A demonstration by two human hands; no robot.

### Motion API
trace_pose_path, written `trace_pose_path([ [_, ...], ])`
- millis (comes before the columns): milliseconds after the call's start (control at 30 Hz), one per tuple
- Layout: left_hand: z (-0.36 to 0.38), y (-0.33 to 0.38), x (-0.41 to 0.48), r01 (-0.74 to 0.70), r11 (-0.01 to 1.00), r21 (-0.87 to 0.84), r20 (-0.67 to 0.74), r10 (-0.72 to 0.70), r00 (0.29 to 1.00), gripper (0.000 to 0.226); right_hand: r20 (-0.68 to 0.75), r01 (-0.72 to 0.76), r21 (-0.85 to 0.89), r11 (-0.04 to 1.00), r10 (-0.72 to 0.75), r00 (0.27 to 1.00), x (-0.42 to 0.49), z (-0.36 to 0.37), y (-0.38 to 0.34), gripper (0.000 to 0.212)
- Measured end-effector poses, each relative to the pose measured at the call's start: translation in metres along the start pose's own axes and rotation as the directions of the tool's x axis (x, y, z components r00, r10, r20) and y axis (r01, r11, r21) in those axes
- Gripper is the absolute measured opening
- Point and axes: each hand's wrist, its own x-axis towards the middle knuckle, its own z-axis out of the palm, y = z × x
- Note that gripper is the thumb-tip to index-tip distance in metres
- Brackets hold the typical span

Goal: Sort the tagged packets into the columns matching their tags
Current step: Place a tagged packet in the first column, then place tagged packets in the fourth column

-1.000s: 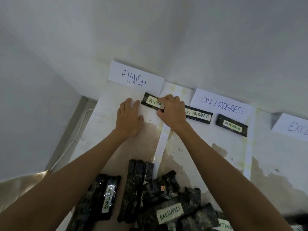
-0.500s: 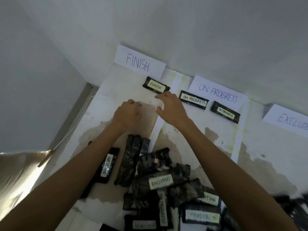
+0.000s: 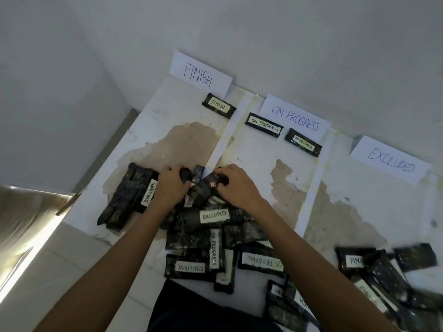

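The black foil packet tagged FINISH (image 3: 219,106) now lies released in its column just below the white FINISH paper sign (image 3: 200,74), and both hands are back at the unsorted heap (image 3: 213,226) — left hand (image 3: 171,185) fingers (image 3: 171,170) clamped on a dark packet (image 3: 185,174), right hand (image 3: 236,185) on the neighbouring packet (image 3: 207,186) — so another sort begins.

Stained floor (image 3: 263,149) with white strips (image 3: 224,140), three tagged packets (image 3: 218,106), a packet pile (image 3: 213,215).

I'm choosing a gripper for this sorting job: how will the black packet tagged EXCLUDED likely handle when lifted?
The EXCLUDED packet looks wrapped in crinkled, glossy film, so probably somewhat pliable and slippery. Flat and oblong, it should not roll. It lies amid the pile, so lifting it may disturb neighbours.
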Motion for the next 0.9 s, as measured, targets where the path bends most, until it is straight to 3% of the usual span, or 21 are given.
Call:
trace_pose_path([
  [167,-0.044,0.015,-0.027,-0.032,0.929,-0.368,-0.202,-0.046,0.978,0.031,-0.006,-0.005,0.087,0.996,0.006,1.0,-0.032,-0.008,-0.008,0.038],
  [233,-0.061,0.016,-0.039,-0.061,0.747,-0.663,-0.222,-0.118,0.968,0.024,0.001,0.012,0.176,0.984,-0.012,1.0,-0.048,-0.013,-0.015,0.04],
  [333,-0.075,0.02,-0.056,-0.115,0.329,-0.937,-0.175,-0.158,0.972,0.031,0.052,0.032,0.348,0.937,-0.053,0.997,-0.073,-0.018,-0.031,0.051],
  [400,-0.07,0.037,-0.082,-0.123,0.182,-0.976,-0.149,-0.141,0.979,0.039,0.054,0.07,0.418,0.906,-0.102,0.993,-0.097,-0.018,-0.035,0.06],
  [500,-0.063,0.049,-0.091,-0.083,0.059,-0.995,-0.091,-0.136,0.987,0.046,-0.007,0.114,0.404,0.908,-0.122,0.993,-0.102,-0.013,-0.038,0.062],
  [633,-0.045,0.062,-0.115,-0.039,0.018,-0.999,-0.041,-0.085,0.996,0.042,-0.131,0.17,0.33,0.928,-0.133,0.982,-0.125,-0.018,-0.018,0.057],
  [767,-0.014,0.072,-0.132,0.104,0.237,-0.966,0.089,-0.071,0.993,0.019,-0.195,0.161,0.239,0.958,-0.115,0.974,-0.147,-0.028,0.011,0.057],
  [900,0.01,0.087,-0.143,0.166,0.34,-0.925,0.148,-0.08,0.986,0.024,-0.065,0.055,0.246,0.968,-0.041,0.997,-0.165,-0.042,0.031,0.064],
])
